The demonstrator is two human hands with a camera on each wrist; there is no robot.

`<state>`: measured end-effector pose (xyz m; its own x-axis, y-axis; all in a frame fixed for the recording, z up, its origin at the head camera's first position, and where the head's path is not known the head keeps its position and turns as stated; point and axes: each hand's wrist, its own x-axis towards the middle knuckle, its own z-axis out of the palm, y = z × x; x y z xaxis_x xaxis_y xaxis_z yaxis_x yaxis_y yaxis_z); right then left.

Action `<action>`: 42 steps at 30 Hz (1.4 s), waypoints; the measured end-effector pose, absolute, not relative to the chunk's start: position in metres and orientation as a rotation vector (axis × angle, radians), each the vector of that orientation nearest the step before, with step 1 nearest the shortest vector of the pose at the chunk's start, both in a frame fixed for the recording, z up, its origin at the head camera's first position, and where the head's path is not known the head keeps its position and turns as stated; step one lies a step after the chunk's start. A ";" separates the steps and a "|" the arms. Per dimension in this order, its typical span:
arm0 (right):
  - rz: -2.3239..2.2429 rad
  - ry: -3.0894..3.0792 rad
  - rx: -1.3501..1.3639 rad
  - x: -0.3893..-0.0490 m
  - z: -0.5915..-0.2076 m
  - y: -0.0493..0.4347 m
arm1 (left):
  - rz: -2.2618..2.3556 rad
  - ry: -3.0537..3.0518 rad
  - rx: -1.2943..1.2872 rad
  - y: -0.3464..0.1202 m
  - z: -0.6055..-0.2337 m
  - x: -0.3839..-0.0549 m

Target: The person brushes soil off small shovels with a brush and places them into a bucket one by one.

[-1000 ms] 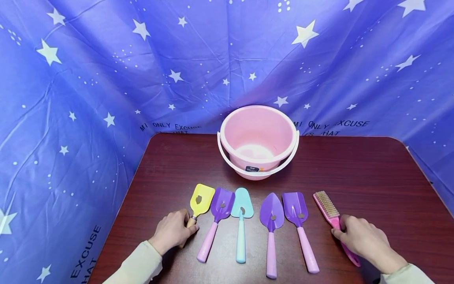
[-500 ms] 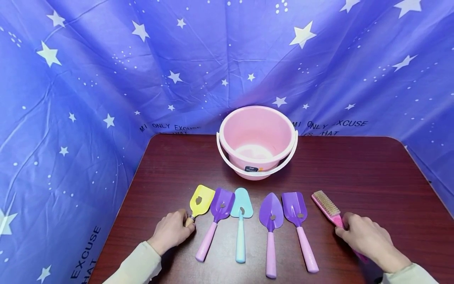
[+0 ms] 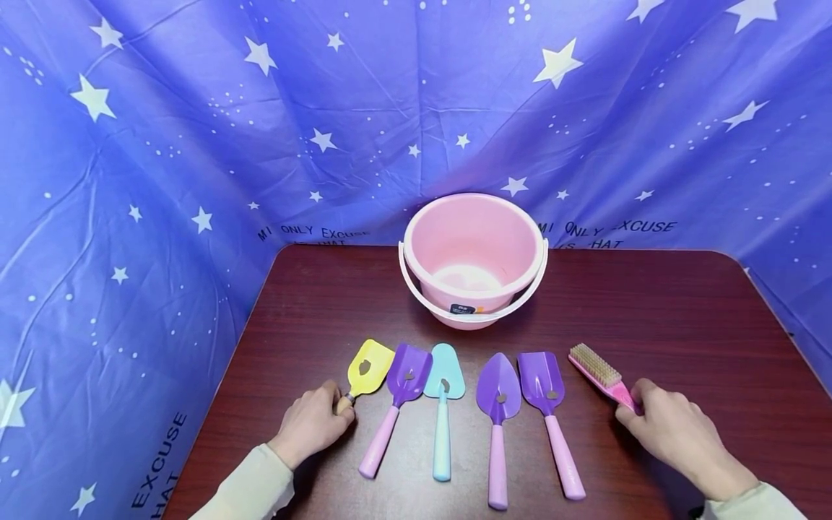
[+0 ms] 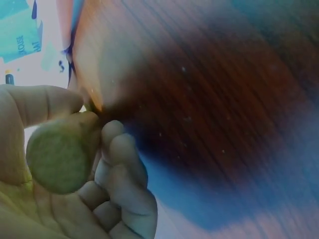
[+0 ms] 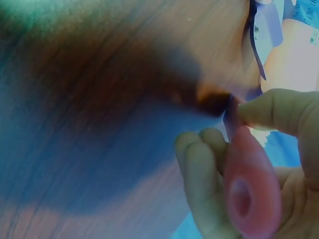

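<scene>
My left hand [image 3: 312,422] grips the wooden handle of a small yellow shovel [image 3: 375,355], whose flat blade points away from me at the left end of a row of garden tools. In the left wrist view the rounded handle butt [image 4: 59,157] lies between thumb and curled fingers. On the right side, my right hand [image 3: 676,430] holds a pink brush [image 3: 596,366] with tan bristles facing up. The right wrist view shows the handle's end with its hanging hole [image 5: 256,194] inside the grasp. Most of both handles is hidden by the hands in the head view.
Between the hands lie a purple square shovel [image 3: 408,361], a light blue trowel [image 3: 443,372], a purple pointed trowel [image 3: 497,383] and another purple shovel [image 3: 542,372]. A pink bucket [image 3: 473,300] stands behind them on the dark red table [image 3: 325,303]. Starry blue cloth [image 3: 364,108] hangs behind.
The brush has shifted slightly left and tilted, its handle end now hidden under my right hand. My left hand and the yellow shovel have barely moved.
</scene>
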<state>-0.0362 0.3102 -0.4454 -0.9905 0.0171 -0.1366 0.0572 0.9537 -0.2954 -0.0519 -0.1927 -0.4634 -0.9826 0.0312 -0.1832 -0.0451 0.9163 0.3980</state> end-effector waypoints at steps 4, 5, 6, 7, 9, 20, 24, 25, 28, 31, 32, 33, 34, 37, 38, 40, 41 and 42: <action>-0.483 3.014 0.048 -0.037 -0.443 0.311 | 0.627 2.894 -0.020 -0.194 -0.463 -0.052; -0.487 3.018 0.049 -0.037 -0.442 0.311 | 0.632 2.895 -0.021 -0.194 -0.463 -0.052; -0.488 3.023 0.052 -0.037 -0.441 0.311 | 0.636 2.895 -0.020 -0.194 -0.463 -0.052; -0.486 3.028 0.057 -0.037 -0.440 0.311 | 0.640 2.897 -0.019 -0.194 -0.463 -0.052; -0.485 3.031 0.063 -0.037 -0.439 0.311 | 0.645 2.900 -0.018 -0.194 -0.463 -0.051; -0.522 3.145 0.027 -0.037 -0.434 0.298 | 0.686 2.903 -0.019 -0.195 -0.462 -0.050; -0.542 3.168 -0.014 -0.039 -0.431 0.290 | 0.692 2.914 -0.017 -0.195 -0.461 -0.049; -0.542 3.174 -0.027 -0.039 -0.431 0.288 | 0.694 2.917 -0.017 -0.195 -0.461 -0.049; -0.544 3.193 -0.062 -0.040 -0.429 0.282 | 0.701 2.922 -0.014 -0.196 -0.461 -0.048; -0.543 3.213 -0.092 -0.040 -0.428 0.275 | 0.706 2.926 -0.008 -0.197 -0.462 -0.048; -0.543 3.220 -0.102 -0.040 -0.427 0.273 | 0.706 2.926 -0.007 -0.197 -0.462 -0.048; -0.543 3.228 -0.115 -0.040 -0.427 0.271 | 0.705 2.927 -0.006 -0.197 -0.463 -0.048; -0.545 3.236 -0.127 -0.040 -0.426 0.268 | 0.706 2.928 -0.005 -0.197 -0.463 -0.048; -0.554 3.250 -0.166 -0.042 -0.425 0.260 | 0.707 2.933 -0.009 -0.198 -0.464 -0.048; -0.558 3.252 -0.178 -0.042 -0.425 0.258 | 0.708 2.935 -0.010 -0.198 -0.465 -0.048; -0.572 3.251 -0.200 -0.043 -0.426 0.251 | 0.711 2.940 -0.012 -0.199 -0.465 -0.048; -0.582 3.244 -0.209 -0.043 -0.426 0.248 | 0.712 2.943 -0.013 -0.199 -0.465 -0.048; -0.590 3.239 -0.218 -0.044 -0.426 0.245 | 0.714 2.945 -0.013 -0.199 -0.465 -0.048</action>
<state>-0.0439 0.2449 -0.4257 -0.9789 -0.1008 0.1778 -0.1570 0.9277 -0.3386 -0.0477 -0.1989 -0.4649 -0.9938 0.0179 -0.1097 -0.0343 0.8892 0.4562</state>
